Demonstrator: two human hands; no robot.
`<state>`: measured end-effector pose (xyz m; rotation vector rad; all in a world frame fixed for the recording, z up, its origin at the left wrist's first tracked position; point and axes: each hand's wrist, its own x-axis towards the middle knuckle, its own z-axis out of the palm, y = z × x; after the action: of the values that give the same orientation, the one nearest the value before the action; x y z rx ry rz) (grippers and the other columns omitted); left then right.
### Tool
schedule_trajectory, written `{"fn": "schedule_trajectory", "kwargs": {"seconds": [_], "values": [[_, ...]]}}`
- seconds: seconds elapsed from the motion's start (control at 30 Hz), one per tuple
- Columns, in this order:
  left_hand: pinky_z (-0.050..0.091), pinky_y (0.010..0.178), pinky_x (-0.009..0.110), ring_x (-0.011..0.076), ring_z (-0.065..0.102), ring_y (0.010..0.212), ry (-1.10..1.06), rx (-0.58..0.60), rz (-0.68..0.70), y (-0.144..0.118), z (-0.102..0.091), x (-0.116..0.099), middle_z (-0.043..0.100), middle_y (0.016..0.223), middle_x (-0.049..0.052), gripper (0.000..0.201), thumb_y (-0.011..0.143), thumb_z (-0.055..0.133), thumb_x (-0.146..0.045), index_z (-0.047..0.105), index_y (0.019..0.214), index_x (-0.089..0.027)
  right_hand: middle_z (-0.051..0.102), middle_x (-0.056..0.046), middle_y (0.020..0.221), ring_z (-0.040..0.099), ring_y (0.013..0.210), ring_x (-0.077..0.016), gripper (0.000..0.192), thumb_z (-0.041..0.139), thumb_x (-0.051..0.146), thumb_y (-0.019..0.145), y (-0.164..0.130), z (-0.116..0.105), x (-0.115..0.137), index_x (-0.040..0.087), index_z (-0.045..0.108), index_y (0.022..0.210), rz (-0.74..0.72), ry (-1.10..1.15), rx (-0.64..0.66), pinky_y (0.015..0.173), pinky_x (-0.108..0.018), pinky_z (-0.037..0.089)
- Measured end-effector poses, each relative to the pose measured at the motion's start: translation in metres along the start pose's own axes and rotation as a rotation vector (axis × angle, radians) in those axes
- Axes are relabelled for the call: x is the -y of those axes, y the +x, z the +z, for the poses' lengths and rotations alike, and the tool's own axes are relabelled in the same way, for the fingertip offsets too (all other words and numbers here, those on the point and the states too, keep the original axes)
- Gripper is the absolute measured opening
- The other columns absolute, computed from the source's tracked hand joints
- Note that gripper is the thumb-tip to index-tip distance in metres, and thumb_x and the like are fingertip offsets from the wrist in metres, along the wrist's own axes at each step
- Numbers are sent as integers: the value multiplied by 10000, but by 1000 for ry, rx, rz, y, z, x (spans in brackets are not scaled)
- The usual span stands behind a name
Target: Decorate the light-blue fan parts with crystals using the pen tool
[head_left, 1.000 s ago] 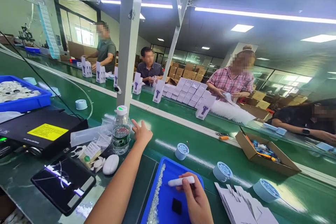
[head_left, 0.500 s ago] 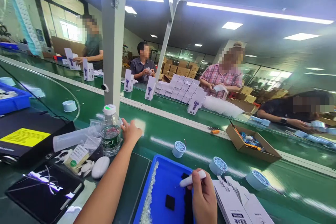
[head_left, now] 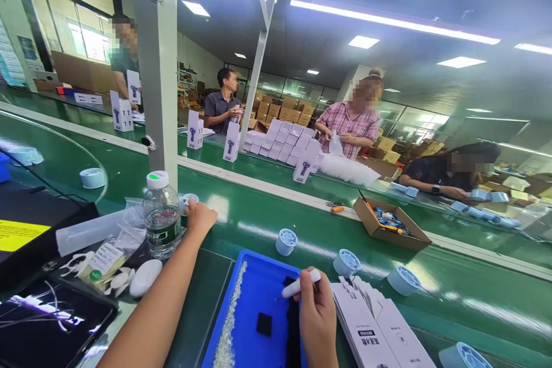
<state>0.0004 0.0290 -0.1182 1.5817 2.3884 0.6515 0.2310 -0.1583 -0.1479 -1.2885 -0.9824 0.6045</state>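
Beside the water bottle (head_left: 161,221), my left hand (head_left: 202,219) reaches across the green conveyor belt. Its fingers are closed on the edge of a light-blue round fan housing (head_left: 188,201), which the bottle and hand partly hide. My right hand (head_left: 317,310) grips a white pen-shaped tool (head_left: 299,286) with a thin tip pointing left. That hand is above a blue tray (head_left: 245,299), which holds a black square pad (head_left: 264,325), a dark strip and small clear pieces along its left side. Flat white printed cartons (head_left: 371,322) lie right of my right hand.
More light-blue housings (head_left: 286,241) stand on the belt, some with thin wires. An open cardboard box (head_left: 388,221) of parts sits farther back. A grey post (head_left: 159,69) rises behind the bottle. A dark tablet-like device (head_left: 56,322) lies left. Several co-workers handle goods across the belt.
The view has swung right, and another housing shows at lower right. My left fingers are now on the housing by the bottle. My right hand keeps the white tool over the tray.
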Motion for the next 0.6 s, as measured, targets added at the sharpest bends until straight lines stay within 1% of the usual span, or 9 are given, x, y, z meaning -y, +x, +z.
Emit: {"fn": "schedule_trajectory", "kwargs": {"seconds": [0.07, 0.17, 0.23, 0.33, 0.37, 0.43, 0.53, 0.57, 0.6], "values": [[347, 1013, 417, 352, 471, 1181, -9, 37, 61, -2, -3, -10, 526, 1205, 233, 297, 764, 495, -224, 650, 957, -60, 467, 55, 582, 435, 530, -108, 368, 514, 554, 861, 0, 0, -1, 202, 500, 756, -15, -15, 15, 521, -215, 389], [410, 938, 373, 308, 547, 1086, -47, 98, 143, -7, -8, -26, 602, 1066, 182, 210, 759, 513, -241, 655, 864, -128, 463, 56, 595, 435, 533, -106, 335, 524, 507, 875, -1, -1, -2, 205, 482, 737, -56, -63, 12, 539, -220, 382], [447, 852, 335, 273, 586, 998, -79, 121, 186, -12, -11, -35, 620, 1013, 146, 208, 767, 521, -262, 630, 903, -148, 451, 58, 606, 432, 546, -107, 323, 521, 489, 883, -2, -2, -2, 207, 479, 732, -88, -104, -12, 556, -222, 379], [456, 767, 312, 244, 600, 902, -109, 140, 245, -25, -17, -47, 628, 979, 105, 289, 768, 547, -276, 569, 1031, -158, 428, 64, 603, 420, 555, -109, 326, 508, 491, 890, -1, -5, -4, 210, 478, 727, -93, -161, -35, 560, -221, 367], [449, 776, 313, 243, 594, 902, -110, 143, 267, -30, -20, -51, 624, 988, 103, 294, 762, 557, -256, 563, 1040, -161, 424, 65, 601, 417, 556, -109, 329, 507, 497, 888, -1, -5, -5, 210, 480, 728, -84, -177, -36, 561, -221, 364], [423, 835, 329, 259, 564, 960, -102, 140, 310, -40, -28, -58, 607, 1011, 105, 240, 753, 560, -208, 582, 989, -173, 430, 63, 605, 421, 565, -112, 337, 505, 510, 883, 1, -6, -6, 210, 485, 730, -67, -194, -32, 571, -225, 364], [387, 896, 367, 298, 483, 1052, -114, 86, 374, -56, -40, -69, 560, 1011, 102, 77, 756, 563, -223, 603, 815, -193, 440, 59, 612, 429, 574, -117, 346, 506, 524, 876, 2, -5, -7, 210, 490, 732, -45, -203, -21, 584, -231, 367], [383, 900, 375, 305, 458, 1065, -142, 59, 396, -61, -45, -72, 539, 1015, 101, 57, 752, 573, -247, 592, 754, -192, 442, 58, 614, 430, 576, -118, 346, 510, 525, 873, 3, -5, -7, 210, 493, 733, -42, -211, -21, 585, -232, 367], [382, 902, 377, 306, 439, 1072, -187, 37, 419, -65, -49, -75, 518, 1022, 99, 93, 743, 587, -268, 572, 697, -189, 442, 58, 616, 430, 578, -118, 345, 515, 524, 871, 3, -4, -7, 210, 494, 730, -44, -218, -23, 587, -232, 367]]}}
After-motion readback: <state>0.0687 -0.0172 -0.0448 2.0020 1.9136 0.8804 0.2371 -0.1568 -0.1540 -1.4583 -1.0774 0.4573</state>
